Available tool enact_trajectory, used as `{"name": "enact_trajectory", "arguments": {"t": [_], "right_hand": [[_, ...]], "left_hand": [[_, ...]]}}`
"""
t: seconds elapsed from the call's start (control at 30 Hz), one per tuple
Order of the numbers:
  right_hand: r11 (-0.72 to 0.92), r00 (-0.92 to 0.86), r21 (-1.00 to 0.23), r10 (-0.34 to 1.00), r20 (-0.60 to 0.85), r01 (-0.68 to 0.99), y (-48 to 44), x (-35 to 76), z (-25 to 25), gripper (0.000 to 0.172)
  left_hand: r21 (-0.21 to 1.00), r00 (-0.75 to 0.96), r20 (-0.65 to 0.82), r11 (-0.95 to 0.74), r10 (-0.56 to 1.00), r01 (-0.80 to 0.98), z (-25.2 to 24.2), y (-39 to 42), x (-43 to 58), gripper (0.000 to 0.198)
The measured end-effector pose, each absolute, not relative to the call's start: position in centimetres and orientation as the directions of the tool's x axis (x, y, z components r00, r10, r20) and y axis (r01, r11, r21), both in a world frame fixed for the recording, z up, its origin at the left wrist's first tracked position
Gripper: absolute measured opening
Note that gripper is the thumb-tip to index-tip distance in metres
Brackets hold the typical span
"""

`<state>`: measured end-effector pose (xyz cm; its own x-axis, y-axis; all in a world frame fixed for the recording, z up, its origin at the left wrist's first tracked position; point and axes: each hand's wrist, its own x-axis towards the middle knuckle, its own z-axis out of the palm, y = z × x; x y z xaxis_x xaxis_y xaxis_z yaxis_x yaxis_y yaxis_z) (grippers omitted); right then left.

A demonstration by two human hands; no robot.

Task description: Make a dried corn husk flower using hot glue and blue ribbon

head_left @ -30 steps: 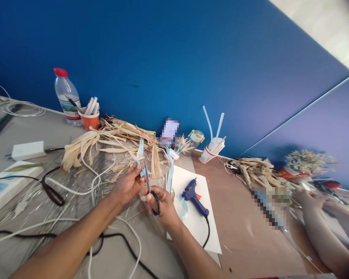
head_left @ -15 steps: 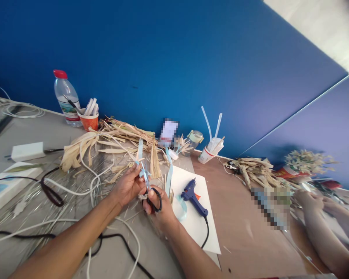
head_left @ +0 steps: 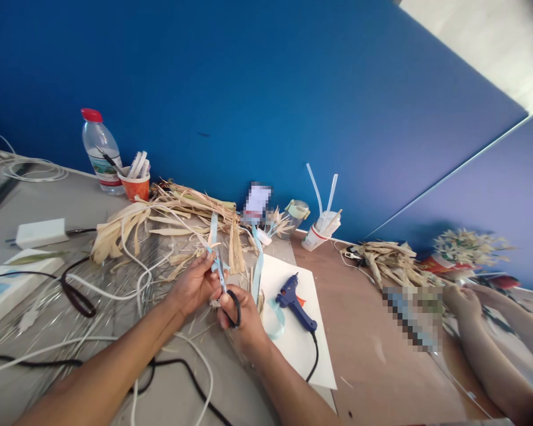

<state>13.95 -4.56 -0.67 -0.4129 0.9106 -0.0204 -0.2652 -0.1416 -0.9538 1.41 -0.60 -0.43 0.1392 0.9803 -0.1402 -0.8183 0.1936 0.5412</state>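
Observation:
My left hand (head_left: 194, 285) pinches a light blue ribbon (head_left: 214, 231) together with a thin dried strip, above the grey table. My right hand (head_left: 243, 315) is closed through the black handles of small scissors (head_left: 225, 286), whose blades point up at the ribbon just beside my left fingertips. A second length of blue ribbon (head_left: 258, 267) hangs down to the right of the scissors. A pile of dried leaves (head_left: 169, 216) lies right behind both hands.
A blue glue gun (head_left: 296, 303) rests on a white sheet (head_left: 293, 349) to the right. A water bottle (head_left: 96, 149), an orange cup (head_left: 135, 184), white and black cables (head_left: 128, 284) lie left. Another person's hands (head_left: 464, 303) work at the right, near more dried leaves (head_left: 393, 263).
The scissor handles opened half a second ago and are narrower again now; the blades stay at the ribbon. The other person's hands at the right shifted slightly.

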Motion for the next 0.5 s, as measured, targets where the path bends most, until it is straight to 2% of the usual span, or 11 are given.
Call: {"name": "enact_trajectory", "arguments": {"t": [0.33, 0.5], "right_hand": [[-0.105, -0.417, -0.958, 0.909, 0.017, -0.268, -4.27, 13.34, -0.84, 0.042], [-0.099, -0.408, -0.966, 0.913, 0.007, -0.238, -4.10, 13.57, -0.79, 0.043]], "left_hand": [[0.585, 0.124, -0.185, 0.211, 0.975, -0.783, -0.37, -0.77, 1.71, 0.024], [0.584, 0.145, -0.157, 0.210, 0.977, -0.784, -0.20, -0.86, 1.66, 0.023]]}}
